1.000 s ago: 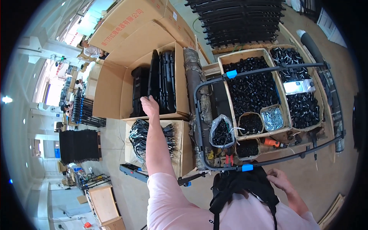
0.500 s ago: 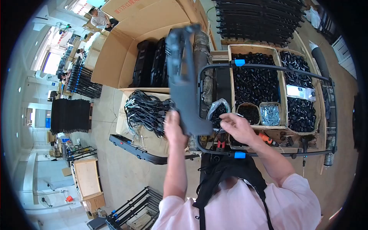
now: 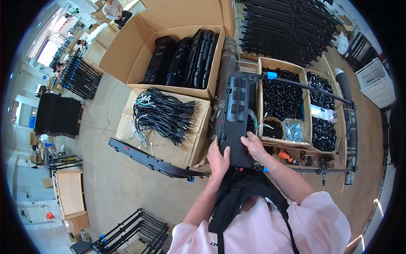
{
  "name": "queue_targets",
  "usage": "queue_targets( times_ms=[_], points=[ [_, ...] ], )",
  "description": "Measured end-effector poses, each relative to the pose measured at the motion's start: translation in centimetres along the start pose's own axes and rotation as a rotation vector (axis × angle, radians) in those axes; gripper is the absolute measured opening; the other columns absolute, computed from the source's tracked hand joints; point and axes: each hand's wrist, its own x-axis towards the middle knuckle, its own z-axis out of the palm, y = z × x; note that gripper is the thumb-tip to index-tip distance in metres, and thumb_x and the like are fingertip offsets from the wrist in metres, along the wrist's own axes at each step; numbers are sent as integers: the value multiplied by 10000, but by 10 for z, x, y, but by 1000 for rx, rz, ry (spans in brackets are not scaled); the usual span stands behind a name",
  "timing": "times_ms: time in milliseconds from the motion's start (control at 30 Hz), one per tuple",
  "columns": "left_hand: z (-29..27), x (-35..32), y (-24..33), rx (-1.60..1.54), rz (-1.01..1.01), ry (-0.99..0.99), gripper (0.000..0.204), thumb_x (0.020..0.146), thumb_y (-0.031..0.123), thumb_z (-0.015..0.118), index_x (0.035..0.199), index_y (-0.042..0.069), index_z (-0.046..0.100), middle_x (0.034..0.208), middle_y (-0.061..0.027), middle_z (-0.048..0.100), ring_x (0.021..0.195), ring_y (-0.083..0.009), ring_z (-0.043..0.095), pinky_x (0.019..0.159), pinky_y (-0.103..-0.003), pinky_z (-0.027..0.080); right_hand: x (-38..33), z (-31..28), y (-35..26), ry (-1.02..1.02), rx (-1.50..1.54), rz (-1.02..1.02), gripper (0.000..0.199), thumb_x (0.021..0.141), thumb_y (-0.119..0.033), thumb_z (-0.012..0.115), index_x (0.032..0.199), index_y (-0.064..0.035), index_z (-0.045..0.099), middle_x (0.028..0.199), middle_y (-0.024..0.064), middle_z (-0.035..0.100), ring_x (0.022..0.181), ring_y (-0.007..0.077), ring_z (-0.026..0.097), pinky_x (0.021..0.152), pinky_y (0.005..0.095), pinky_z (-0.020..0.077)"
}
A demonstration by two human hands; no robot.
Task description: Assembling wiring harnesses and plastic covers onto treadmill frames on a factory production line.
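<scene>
Hands both clamped on near end of black vented housing (image 3: 236, 118): my left hand (image 3: 218, 157) underneath, right hand (image 3: 253, 146) on top, steadying it flat over the metal frame (image 3: 313, 86) above parts boxes (image 3: 282, 98).

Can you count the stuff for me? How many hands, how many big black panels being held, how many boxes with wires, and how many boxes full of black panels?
Hands: 2 (left hand, right hand)
Held black panel: 1
Box of cables: 1
Box of black panels: 1
Total: 5
</scene>
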Motion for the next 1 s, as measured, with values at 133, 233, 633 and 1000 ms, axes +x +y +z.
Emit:
queue_targets(
  times_ms=[133, 233, 633, 1000],
  points=[
    [5, -6, -7, -45, 15, -127, 616, 1048, 258, 553, 1560, -26, 362, 1536, -294, 448, 1467, -436, 386, 1207, -534, 284, 2, -1, 1, 40, -85, 60, 230, 1042, -168, 596, 1152, 33, 588, 996, 90, 680, 897, 157, 636, 798, 329, 527],
    [4, -6, -6, -66, 29, -151, 606, 1053, 237, 537, 1555, -49, 355, 1545, -292, 439, 1478, -440, 370, 1224, -535, 265, 1, -6, 6, 67, -113, 64, 297, 1041, -186, 603, 1235, 38, 589, 1026, 83, 696, 891, 135, 637, 784, 304, 526],
    [5, -8, -9, -60, 82, -159, 599, 1045, 198, 532, 1538, -92, 353, 1551, -295, 433, 1485, -441, 359, 1232, -525, 265, -5, -3, 3, 97, -90, 97, 286, 1044, -181, 608, 1218, 46, 604, 1018, 97, 701, 884, 154, 650, 758, 310, 536],
    [8, -1, 6, -76, 155, 15, 554, 1006, 109, 592, 1499, -76, 421, 1423, -323, 525, 1346, -464, 484, 1169, -506, 352, -39, -81, -54, -32, -354, 79, 368, 1035, -276, 609, 1246, 26, 631, 976, 82, 724, 786, 124, 672, 634, 271, 543]
  ],
)
